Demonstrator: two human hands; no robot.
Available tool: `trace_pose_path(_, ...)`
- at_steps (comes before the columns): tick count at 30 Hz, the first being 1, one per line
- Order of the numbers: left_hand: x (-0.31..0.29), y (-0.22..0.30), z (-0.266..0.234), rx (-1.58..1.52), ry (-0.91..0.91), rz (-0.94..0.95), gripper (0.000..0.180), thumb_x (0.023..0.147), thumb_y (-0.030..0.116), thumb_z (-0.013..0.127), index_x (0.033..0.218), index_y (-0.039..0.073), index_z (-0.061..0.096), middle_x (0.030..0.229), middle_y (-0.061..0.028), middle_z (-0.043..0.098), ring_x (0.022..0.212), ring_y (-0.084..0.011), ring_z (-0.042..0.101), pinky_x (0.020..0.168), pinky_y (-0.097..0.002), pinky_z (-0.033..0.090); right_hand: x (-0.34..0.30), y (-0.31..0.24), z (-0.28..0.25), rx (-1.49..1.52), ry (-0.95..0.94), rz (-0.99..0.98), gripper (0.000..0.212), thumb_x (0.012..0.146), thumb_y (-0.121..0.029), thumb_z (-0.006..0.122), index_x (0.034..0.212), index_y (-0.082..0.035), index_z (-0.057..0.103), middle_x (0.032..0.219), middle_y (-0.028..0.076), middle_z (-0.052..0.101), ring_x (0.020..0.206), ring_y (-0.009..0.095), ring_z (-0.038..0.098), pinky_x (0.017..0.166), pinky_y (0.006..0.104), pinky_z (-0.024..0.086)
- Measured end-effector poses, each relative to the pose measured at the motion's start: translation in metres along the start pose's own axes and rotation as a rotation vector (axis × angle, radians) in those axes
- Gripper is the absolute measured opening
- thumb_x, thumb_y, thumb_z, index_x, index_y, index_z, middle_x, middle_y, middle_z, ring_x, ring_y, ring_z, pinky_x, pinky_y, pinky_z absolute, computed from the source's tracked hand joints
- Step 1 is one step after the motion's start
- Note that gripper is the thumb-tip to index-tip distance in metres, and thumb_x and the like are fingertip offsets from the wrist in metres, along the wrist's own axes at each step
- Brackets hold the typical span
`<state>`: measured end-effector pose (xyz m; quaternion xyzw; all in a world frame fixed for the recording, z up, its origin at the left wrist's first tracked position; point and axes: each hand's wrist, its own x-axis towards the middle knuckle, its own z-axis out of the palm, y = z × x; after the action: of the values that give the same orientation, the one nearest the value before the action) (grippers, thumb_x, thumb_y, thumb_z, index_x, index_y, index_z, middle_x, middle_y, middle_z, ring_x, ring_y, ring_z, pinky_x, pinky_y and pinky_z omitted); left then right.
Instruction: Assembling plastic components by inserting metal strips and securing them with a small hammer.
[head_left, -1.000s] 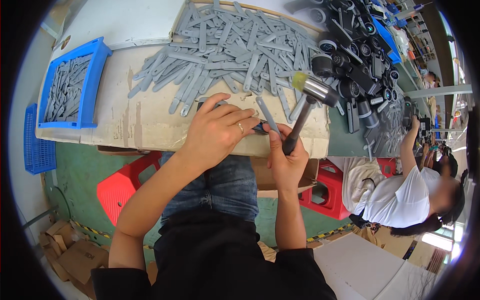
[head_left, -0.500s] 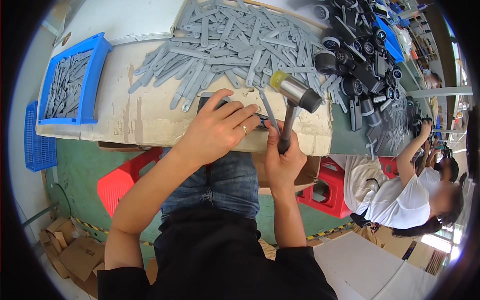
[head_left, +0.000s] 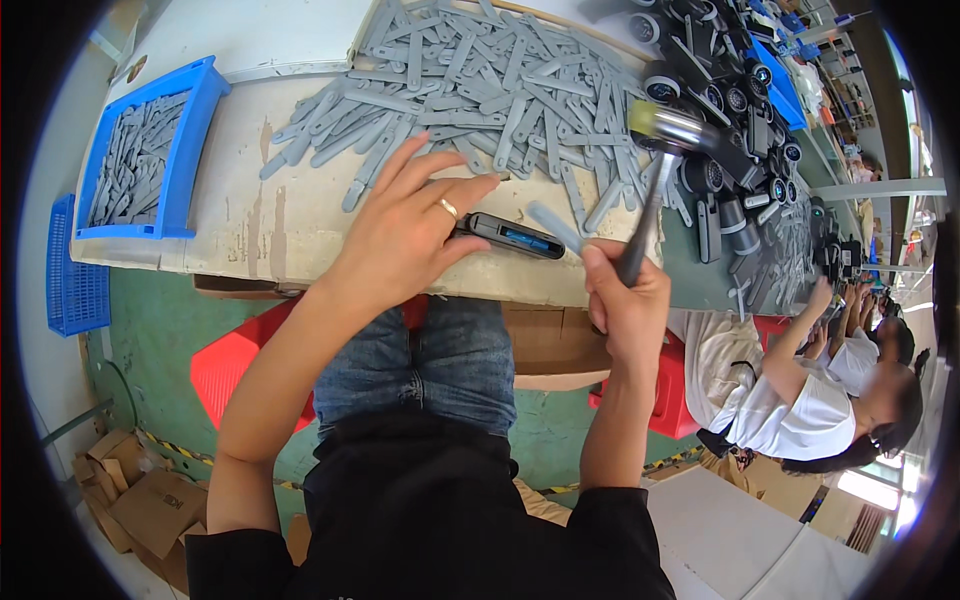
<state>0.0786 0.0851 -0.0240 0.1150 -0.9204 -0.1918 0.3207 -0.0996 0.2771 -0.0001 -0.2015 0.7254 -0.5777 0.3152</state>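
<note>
Hands 1st: L hand [head_left: 410, 225] is loosely open, fingers spread, thumb over the near edge of the black device [head_left: 515, 236]; can't tell if it presses or just hovers. R hand [head_left: 628, 300] is closed round the handle of a mallet [head_left: 690, 130], w/ a grey strip [head_left: 553, 225] also held, apparently pinched at the thumb; strip's blurred.

Device lies on the worktop [head_left: 320, 225] near its front edge, betw. the hands, long slot facing up w/ blue showing inside. Prob. only part done, b/c slot's uncovered & the strip is in hand, not on it. Nothing visible says the mallet's touching anything; its head is up in the air, yellow face to the L.

Just beyond: big heap of grey strips [head_left: 470, 95], loose, so plenty of pcs unfitted, I'd judge. Far L, blue bin [head_left: 203, 150] w/ more of the same sort; blue basket [head_left: 75, 285] lower down beside it. Far R, pile of black devices [head_left: 705, 175], heaped any old way; can't tell which are finished, too small & overlapped. So overall count done vs. left: unclear.

Further out R, co-worker in white top [head_left: 810, 415] at the same bench line; red stool [head_left: 235, 365] under the front edge, cardboard [head_left: 160, 510] on the floor, lower L.
</note>
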Motion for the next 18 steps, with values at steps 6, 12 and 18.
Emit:
trace_pose_path(6, -0.010, -0.010, 0.016, -0.175, -0.015, -0.076, 0.056, 0.074, 0.014, 0.089, 0.125, 0.007, 0.068, 0.117, -0.0113, 0.071, 0.119, -0.0339, 0.063, 0.116, -0.0519, 0.044, 0.015, -0.002, 0.026, -0.326, -0.107, -0.059, 0.022, 0.095, -0.015, 0.080, 0.114, -0.002, 0.078, 0.071, -0.010, 0.053, 0.068, 0.002, 0.043, 0.059, 0.0216, 0.036)
trace_pose_path(12, -0.011, -0.012, 0.018, -0.195, 0.024, -0.071, 0.053, 0.074, 0.012, 0.089, 0.122, 0.006, 0.068, 0.117, -0.0113, 0.071, 0.120, -0.0368, 0.062, 0.111, -0.0498, 0.049, 0.022, 0.011, 0.021, -0.276, -0.178, -0.194, 0.019, 0.094, -0.012, 0.080, 0.110, -0.003, 0.080, 0.076, -0.005, 0.061, 0.071, 0.004, 0.049, 0.063, 0.0220, 0.040)
trace_pose_path(18, -0.015, -0.013, 0.020, -0.224, 0.063, -0.069, 0.052, 0.074, 0.012, 0.090, 0.120, 0.006, 0.067, 0.117, -0.0106, 0.071, 0.120, -0.0380, 0.062, 0.108, -0.0487, 0.051, 0.020, 0.011, 0.026, -0.325, -0.145, -0.194, 0.020, 0.093, -0.009, 0.081, 0.111, -0.001, 0.080, 0.082, -0.006, 0.067, 0.075, 0.004, 0.053, 0.068, 0.0204, 0.042)
